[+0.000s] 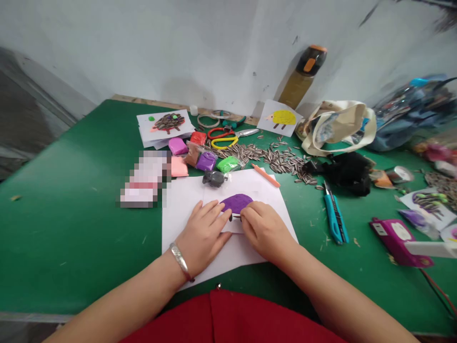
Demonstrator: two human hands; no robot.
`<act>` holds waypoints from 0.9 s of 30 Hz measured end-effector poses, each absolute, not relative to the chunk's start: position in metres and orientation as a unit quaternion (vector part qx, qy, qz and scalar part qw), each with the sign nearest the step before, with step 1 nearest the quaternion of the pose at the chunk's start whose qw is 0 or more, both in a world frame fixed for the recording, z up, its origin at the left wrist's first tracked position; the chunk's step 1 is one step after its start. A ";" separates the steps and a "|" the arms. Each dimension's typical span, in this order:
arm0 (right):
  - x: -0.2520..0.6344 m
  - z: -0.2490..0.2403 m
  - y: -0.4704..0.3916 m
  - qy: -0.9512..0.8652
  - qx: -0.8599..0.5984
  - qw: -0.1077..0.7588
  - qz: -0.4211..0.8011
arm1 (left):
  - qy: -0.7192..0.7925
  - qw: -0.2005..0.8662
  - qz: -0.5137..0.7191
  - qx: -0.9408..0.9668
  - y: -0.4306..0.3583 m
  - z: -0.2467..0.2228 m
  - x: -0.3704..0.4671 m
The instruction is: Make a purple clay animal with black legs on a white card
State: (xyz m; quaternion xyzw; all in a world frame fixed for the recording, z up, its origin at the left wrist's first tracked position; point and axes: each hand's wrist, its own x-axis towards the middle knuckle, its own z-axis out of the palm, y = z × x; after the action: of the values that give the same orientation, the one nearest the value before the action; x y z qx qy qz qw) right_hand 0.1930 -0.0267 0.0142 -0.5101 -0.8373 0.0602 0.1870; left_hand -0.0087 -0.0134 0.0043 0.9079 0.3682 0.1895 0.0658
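Note:
A purple clay shape (237, 204), flat and rounded on top, lies on a small white card over a larger white paper sheet (185, 195). My left hand (205, 231) rests flat on the paper with its fingers spread, its fingertips at the left edge of the purple shape. A short black clay piece (230, 217) sits just under that shape. At its lower right edge my right hand (266, 226) is closed in a pinch on a small dark bit, apparently black clay, mostly hidden by the fingers. A packet of black clay (214, 179) lies just beyond the purple shape.
Beyond the paper are clay packets (206, 161), scissors (228, 138), sunflower seeds (246, 153) and an orange stick (266, 175). Finished cards (280, 117) stand by the wall with a bottle (302, 78). Rightward lie a teal cutter (334, 216), a black bundle (348, 174) and a magenta device (400, 243).

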 end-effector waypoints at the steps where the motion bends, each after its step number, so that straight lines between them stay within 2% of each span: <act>1: 0.192 0.013 -0.026 -0.846 -0.503 0.175 0.035 | 0.369 0.068 0.192 0.907 -0.013 0.005 -0.009; 6: 0.193 0.011 -0.027 -0.868 -0.474 0.142 -0.025 | 0.372 0.071 0.199 0.904 -0.013 0.004 -0.009; 19: 0.193 0.013 -0.028 -0.857 -0.493 0.153 -0.016 | 0.369 0.071 0.207 0.903 -0.013 0.005 -0.008; 27: 0.189 0.016 -0.032 -0.837 -0.531 0.122 -0.051 | 0.373 0.068 0.218 0.899 -0.014 0.003 -0.006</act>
State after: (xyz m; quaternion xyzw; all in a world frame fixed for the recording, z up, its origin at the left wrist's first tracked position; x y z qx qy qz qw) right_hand 0.1886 -0.0320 0.0157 -0.5307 -0.8372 -0.0507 0.1220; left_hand -0.0064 -0.0142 0.0027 0.8994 0.3728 0.2182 0.0676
